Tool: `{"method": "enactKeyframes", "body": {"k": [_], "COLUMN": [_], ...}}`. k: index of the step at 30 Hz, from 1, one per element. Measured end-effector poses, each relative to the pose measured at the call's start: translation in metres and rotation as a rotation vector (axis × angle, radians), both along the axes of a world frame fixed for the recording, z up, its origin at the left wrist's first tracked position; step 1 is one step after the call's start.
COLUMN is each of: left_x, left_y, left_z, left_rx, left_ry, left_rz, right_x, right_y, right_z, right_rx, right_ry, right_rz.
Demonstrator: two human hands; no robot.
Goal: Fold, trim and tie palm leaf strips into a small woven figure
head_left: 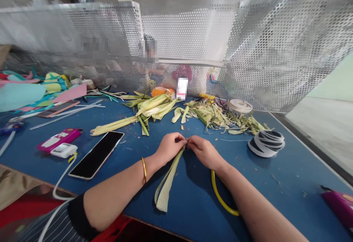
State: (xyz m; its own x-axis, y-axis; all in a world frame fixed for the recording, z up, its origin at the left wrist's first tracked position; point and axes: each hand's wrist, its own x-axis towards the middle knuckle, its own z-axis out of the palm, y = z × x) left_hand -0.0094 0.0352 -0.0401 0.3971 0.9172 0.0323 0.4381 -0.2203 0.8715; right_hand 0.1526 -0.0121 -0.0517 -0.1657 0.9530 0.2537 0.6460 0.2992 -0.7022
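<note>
A long pale green corn husk point(168, 188) hangs from my fingertips, its wide lower end folded and lying toward the front of the table. My left hand point(171, 148), closed in a pinch, grips its narrow upper end. My right hand point(204, 152) is pinched shut against the same end, fingertips almost touching those of the left. The exact tip between the fingers is hidden. Just beyond the hands lies a pile of whole corn husks point(157, 108), and to its right a heap of shredded husk strips point(212, 115).
A black-screened phone point(96, 155) and a magenta device point(59, 141) with a white cable lie left. A yellow curved tube point(220, 198) passes under my right forearm. At right are a roll of white-and-black cord point(266, 143) and another magenta object point(340, 207). Perforated metal panels point(187, 32) stand behind.
</note>
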Motion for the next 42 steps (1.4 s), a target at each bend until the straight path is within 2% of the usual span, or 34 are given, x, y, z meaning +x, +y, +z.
{"method": "enactKeyframes", "body": {"k": [5, 8, 11, 16, 24, 33, 38, 42], "left_x": [-0.0019, 0.0000, 0.0025, 0.0042, 0.0026, -0.0029, -0.0038, -0.0028], "left_y": [-0.0010, 0.0009, 0.0023, 0.0026, 0.0024, 0.0048, 0.0064, 0.0057], "left_z": [0.0026, 0.0051, 0.0064, 0.0066, 0.0023, 0.0030, 0.0070, 0.0064], "left_rx": [-0.335, -0.408, -0.447, -0.471, -0.437, -0.383, -0.414, -0.393], "left_ry": [-0.221, -0.257, -0.225, -0.171, -0.171, -0.116, -0.105, -0.124], "left_rz": [-0.021, -0.029, -0.028, -0.019, -0.063, -0.243, -0.303, -0.287], "right_x": [0.0008, 0.0017, 0.0021, -0.0002, -0.0021, -0.0040, -0.0056, -0.0058], "right_y": [-0.0006, -0.0010, -0.0013, -0.0032, -0.0048, -0.0049, -0.0022, -0.0013], "right_z": [0.0021, 0.0025, 0.0018, 0.0022, 0.0063, 0.0067, 0.0004, -0.0012], "right_rx": [-0.023, -0.038, 0.011, 0.116, 0.127, 0.108, 0.098, 0.134], "right_ry": [-0.001, 0.004, 0.053, 0.056, 0.086, 0.018, 0.018, 0.078], "right_rz": [0.017, 0.024, 0.036, -0.075, -0.134, -0.241, -0.245, -0.197]}}
